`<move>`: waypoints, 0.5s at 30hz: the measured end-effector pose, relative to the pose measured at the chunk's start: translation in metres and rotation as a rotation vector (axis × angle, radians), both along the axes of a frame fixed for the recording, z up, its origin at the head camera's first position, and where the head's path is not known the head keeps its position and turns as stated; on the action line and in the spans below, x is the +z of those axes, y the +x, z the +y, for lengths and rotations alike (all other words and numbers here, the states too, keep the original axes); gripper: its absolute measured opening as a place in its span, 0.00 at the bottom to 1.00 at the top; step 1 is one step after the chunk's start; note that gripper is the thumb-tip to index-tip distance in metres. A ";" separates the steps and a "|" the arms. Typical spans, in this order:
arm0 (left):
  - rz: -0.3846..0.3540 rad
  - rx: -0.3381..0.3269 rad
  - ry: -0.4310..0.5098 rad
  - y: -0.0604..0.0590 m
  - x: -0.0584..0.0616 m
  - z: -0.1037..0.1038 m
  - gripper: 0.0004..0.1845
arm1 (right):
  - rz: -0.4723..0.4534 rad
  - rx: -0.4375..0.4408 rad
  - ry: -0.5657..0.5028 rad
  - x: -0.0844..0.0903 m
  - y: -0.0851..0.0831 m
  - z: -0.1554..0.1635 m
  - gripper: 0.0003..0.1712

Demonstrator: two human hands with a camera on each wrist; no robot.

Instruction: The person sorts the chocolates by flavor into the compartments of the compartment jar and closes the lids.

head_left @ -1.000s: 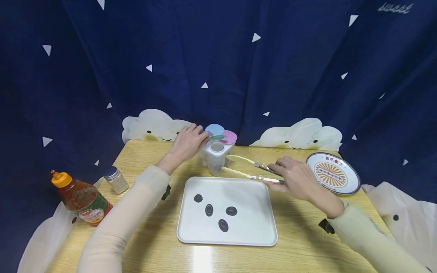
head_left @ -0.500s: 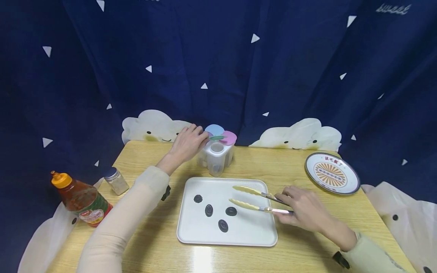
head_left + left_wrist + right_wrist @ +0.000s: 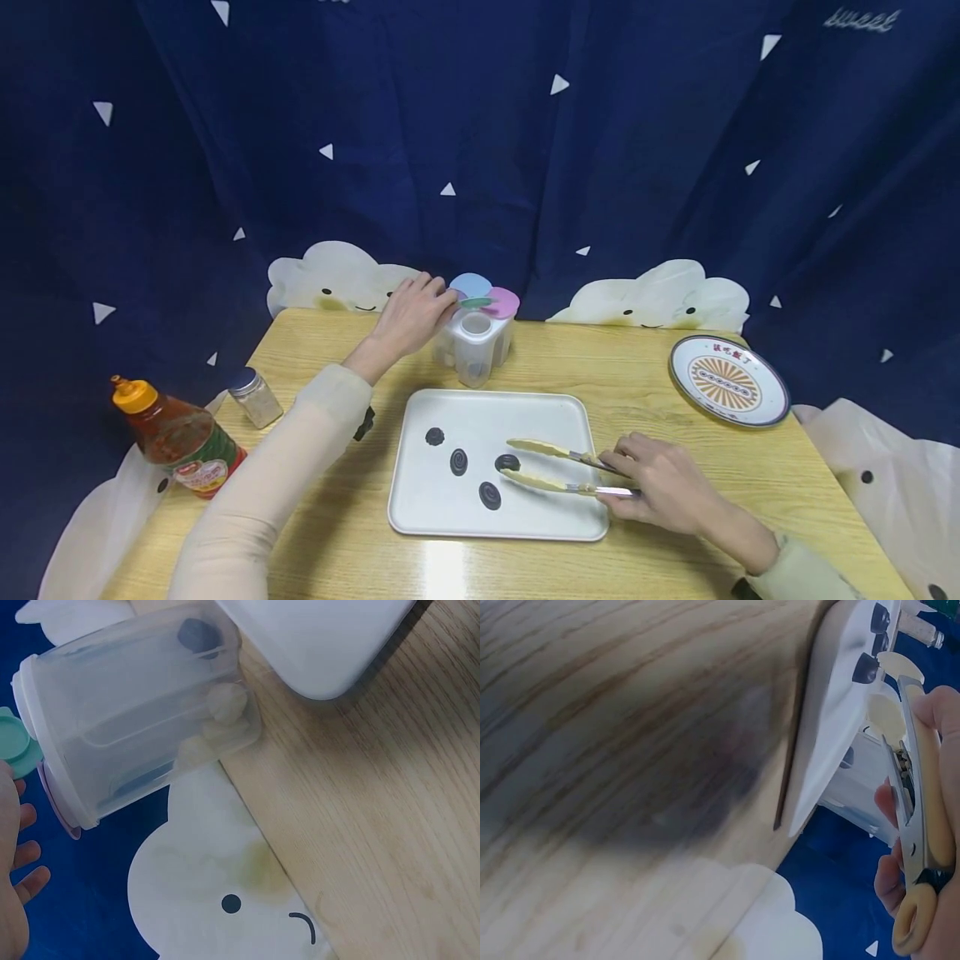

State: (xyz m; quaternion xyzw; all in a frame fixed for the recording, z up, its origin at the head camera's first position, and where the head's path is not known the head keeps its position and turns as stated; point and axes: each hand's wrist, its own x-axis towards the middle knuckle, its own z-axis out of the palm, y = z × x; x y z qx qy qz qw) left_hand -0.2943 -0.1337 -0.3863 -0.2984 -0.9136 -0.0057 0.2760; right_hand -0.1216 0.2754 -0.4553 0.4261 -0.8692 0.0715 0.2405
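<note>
My right hand (image 3: 663,483) grips metal tongs (image 3: 928,772) with cream tips. The spread tips reach over the white tray (image 3: 420,517), one on each side of a dark oval chocolate-like piece (image 3: 507,462). Several similar dark pieces lie farther left on the tray, among them a swirled oval (image 3: 490,496) and a small ridged round (image 3: 435,436). Behind the tray stands a clear lidded container (image 3: 474,358), one round opening uncovered. My left hand (image 3: 416,312) pinches its raised green lid (image 3: 16,746); the thumb is hidden. A dark piece and pale round ones show through the wall (image 3: 225,701).
At left stand a red sauce bottle (image 3: 187,442) with a yellow cap and a small shaker jar (image 3: 257,397). A patterned plate (image 3: 682,375) lies at the back right. A dark blue curtain (image 3: 480,125) hangs behind the table.
My right hand has moved the tongs from beside the container toward me, over the tray and down around a dark piece. The left hand has stayed at the lid.
</note>
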 end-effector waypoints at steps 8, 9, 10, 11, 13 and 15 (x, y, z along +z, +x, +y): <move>0.011 -0.014 0.007 0.000 0.000 -0.001 0.09 | -0.031 0.011 0.012 -0.008 -0.002 0.000 0.24; 0.014 -0.015 0.009 0.000 0.000 -0.001 0.09 | -0.029 0.016 0.012 -0.009 -0.003 0.000 0.24; 0.017 -0.016 0.010 0.000 -0.001 -0.001 0.09 | -0.026 0.020 0.012 -0.010 -0.003 0.000 0.24; 0.019 -0.017 0.012 0.000 -0.001 -0.001 0.09 | -0.024 0.021 0.011 -0.010 -0.004 0.000 0.23; 0.025 -0.018 0.014 0.001 -0.001 -0.001 0.09 | -0.019 0.024 0.011 -0.011 -0.005 0.000 0.23; 0.025 -0.018 0.013 0.001 0.000 -0.001 0.09 | -0.019 0.025 0.012 -0.012 -0.006 0.000 0.22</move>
